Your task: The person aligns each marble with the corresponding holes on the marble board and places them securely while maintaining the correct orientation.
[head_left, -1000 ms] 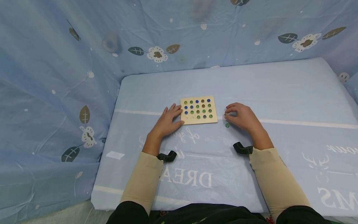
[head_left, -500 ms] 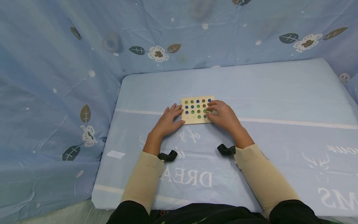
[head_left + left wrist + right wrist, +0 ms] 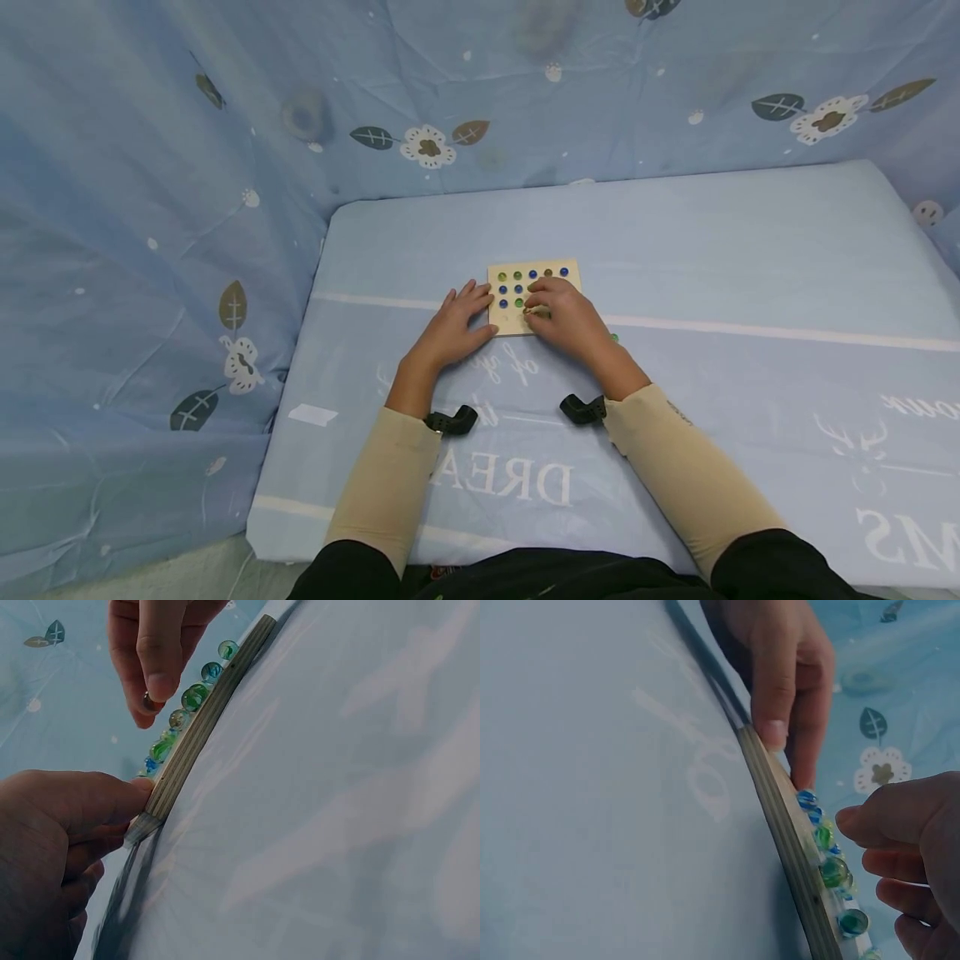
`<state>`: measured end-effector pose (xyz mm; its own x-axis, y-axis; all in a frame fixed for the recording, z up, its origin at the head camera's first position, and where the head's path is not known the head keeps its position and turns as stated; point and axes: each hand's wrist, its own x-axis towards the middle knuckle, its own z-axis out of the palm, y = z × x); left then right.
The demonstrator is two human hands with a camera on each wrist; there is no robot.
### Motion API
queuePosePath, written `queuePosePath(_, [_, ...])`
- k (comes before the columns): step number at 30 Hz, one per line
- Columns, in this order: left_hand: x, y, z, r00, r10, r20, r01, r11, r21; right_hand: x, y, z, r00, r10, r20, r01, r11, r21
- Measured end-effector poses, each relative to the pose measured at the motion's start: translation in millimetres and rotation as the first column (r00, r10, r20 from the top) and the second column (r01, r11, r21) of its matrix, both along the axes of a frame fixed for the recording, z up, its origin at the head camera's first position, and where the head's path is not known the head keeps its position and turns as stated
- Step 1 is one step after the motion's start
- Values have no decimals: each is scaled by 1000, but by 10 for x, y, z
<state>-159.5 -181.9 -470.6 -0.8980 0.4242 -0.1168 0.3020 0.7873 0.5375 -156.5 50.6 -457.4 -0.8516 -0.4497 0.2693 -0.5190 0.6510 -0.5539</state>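
Note:
A wooden board (image 3: 512, 329) with rows of round hollows lies flat on the table. Blue, green and amber marbles (image 3: 518, 289) fill most of the hollows in sight; at the near left corner, hollows show bare wood. My left hand (image 3: 452, 327) rests at the board's left edge, fairly straight fingers along the side and thumb (image 3: 112, 796) on the near corner. Over the near middle of the board, my right hand (image 3: 566, 317) pinches a small dark marble (image 3: 149, 702) between thumb and fingertips. That hand hides the board's right part in the head view.
A loose green marble (image 3: 615, 337) lies on the table right of the board, partly behind my right wrist. The table (image 3: 712, 250) has a pale blue cloth with white lettering. Patterned blue curtains (image 3: 427, 83) stand at its back and left.
My right hand has carried the marble leftward from the table right of the board to above its near middle. The left hand stays at the board's left edge.

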Motion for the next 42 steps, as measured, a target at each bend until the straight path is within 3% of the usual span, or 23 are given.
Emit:
queuePosePath(19, [14,-2,-6,1000,-12,-22,12,1000,11,-19,-107,-82,998,30,-61,-24,994,108])
queuePosePath(30, [13,-8,-5,999,-29,-31,30,1000,8,-19,-91,-80,998,23,-59,-17,995,95])
queuePosePath(42, [10,12,-1,1000,-3,-16,3,1000,-11,33,145,32,995,-65,78,64,998,8])
